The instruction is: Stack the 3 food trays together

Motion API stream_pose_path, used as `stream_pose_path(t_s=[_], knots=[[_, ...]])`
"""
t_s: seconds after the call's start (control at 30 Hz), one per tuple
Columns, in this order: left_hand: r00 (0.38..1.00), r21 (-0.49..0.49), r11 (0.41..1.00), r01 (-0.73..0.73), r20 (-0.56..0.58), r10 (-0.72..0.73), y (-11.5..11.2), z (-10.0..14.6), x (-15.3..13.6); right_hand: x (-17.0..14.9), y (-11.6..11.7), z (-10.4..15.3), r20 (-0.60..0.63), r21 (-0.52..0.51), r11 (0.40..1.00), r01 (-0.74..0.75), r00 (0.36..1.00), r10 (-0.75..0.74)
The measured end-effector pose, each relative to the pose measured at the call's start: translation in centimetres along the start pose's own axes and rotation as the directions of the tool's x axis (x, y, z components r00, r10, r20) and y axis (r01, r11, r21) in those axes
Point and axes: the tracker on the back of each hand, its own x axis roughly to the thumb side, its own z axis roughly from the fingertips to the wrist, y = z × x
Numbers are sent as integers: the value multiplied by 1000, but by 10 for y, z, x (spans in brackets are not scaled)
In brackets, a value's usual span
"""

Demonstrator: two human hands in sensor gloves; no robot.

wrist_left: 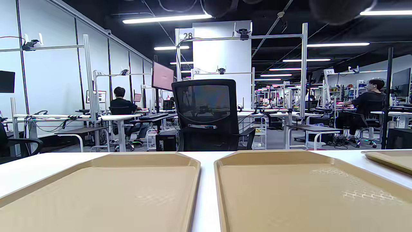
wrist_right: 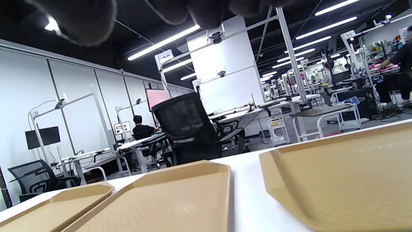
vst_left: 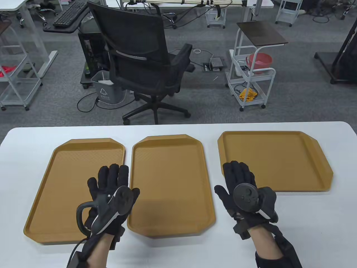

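Three tan food trays lie side by side on the white table, none stacked: a left tray, a middle tray and a right tray. My left hand is spread flat, open, over the right part of the left tray, holding nothing. My right hand is spread flat, open, over the near left corner of the right tray, holding nothing. The left wrist view shows the left tray and middle tray. The right wrist view shows the right tray, middle tray and left tray.
A black office chair stands just behind the table's far edge. A white cart and a grey bin stand on the floor beyond. Bare table shows between the middle and right trays.
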Motion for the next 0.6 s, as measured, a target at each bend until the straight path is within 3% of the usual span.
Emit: stream_pose_path(t_s=[0.37,0.6], knots=[[1000,-6,1000,4,5,-4,-1,-1,0,-1,3,-1,-6,9,1000,-3,1000,3],[1000,-21,1000,-1,2,1,-1,-1,-1,-11,28,-12,-144,134,982,132,983,-112]])
